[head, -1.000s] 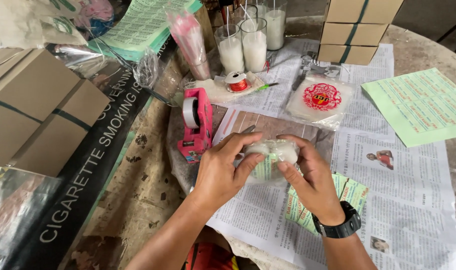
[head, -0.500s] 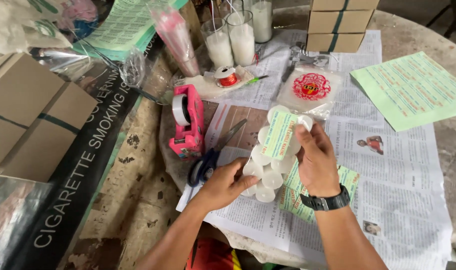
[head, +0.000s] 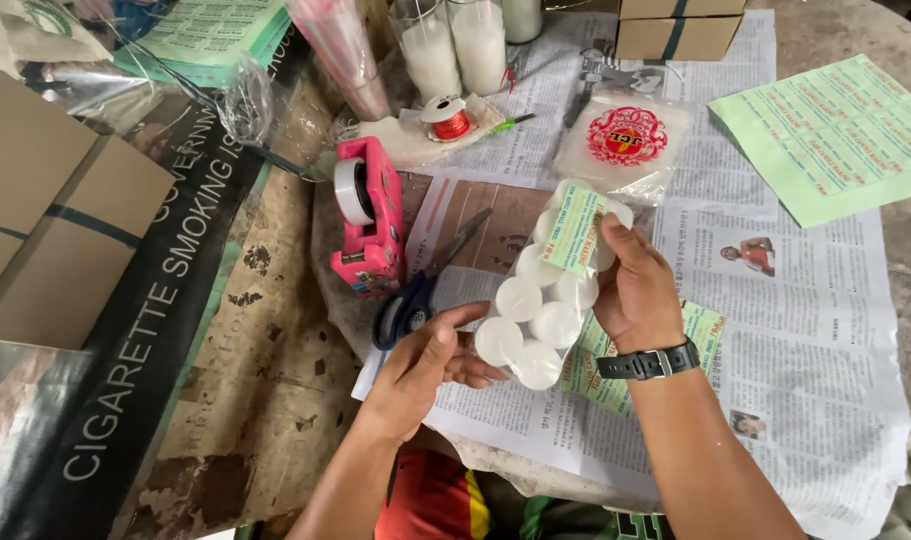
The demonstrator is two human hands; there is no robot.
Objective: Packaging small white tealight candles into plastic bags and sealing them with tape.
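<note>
My right hand (head: 630,290) grips a clear packet of several small white round candles (head: 543,310) with a green paper label (head: 572,230) at its top. The packet stands tilted above the newspaper. My left hand (head: 425,365) is under the packet's lower end, fingers apart, its fingertips touching the bottom candles. Blue-handled scissors (head: 410,300) lie just left of my left hand. A pink tape dispenser (head: 367,215) stands behind them.
Newspaper (head: 805,330) covers the table. A sealed candle packet with a red print (head: 625,140), a red thread spool (head: 450,118), glass candles (head: 455,45), green label sheets (head: 835,130), more green labels (head: 700,330) and cardboard boxes (head: 55,190) lie around.
The packet was held low between both hands; my right hand raised it and turned it upright. My left hand let go and slid to its lower end. The view has moved closer.
</note>
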